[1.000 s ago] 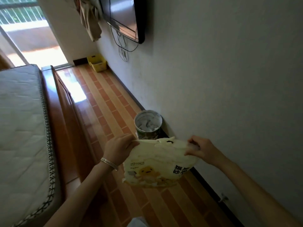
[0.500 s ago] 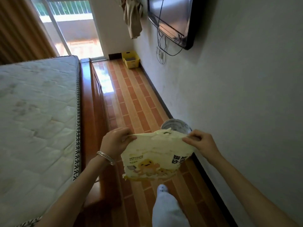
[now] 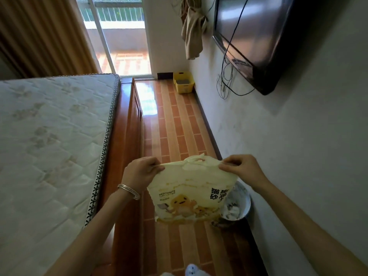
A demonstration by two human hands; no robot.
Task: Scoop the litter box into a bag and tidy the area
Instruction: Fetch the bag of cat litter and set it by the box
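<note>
A person holds a pale yellow bag (image 3: 189, 194) up by its top edge: the left hand (image 3: 141, 172) pinches one upper corner, the right hand (image 3: 239, 168) the other, and the bag hangs between and below them. This looks like readying the bag; next its mouth needs pulling open. The yellow litter box (image 3: 183, 84) sits far beyond the hands, against the wall. A round bin (image 3: 247, 198) stands just under the right hand. The bag reads "BENTONITE CAT LITTER" and 猫砂; the smaller print is illegible.
</note>
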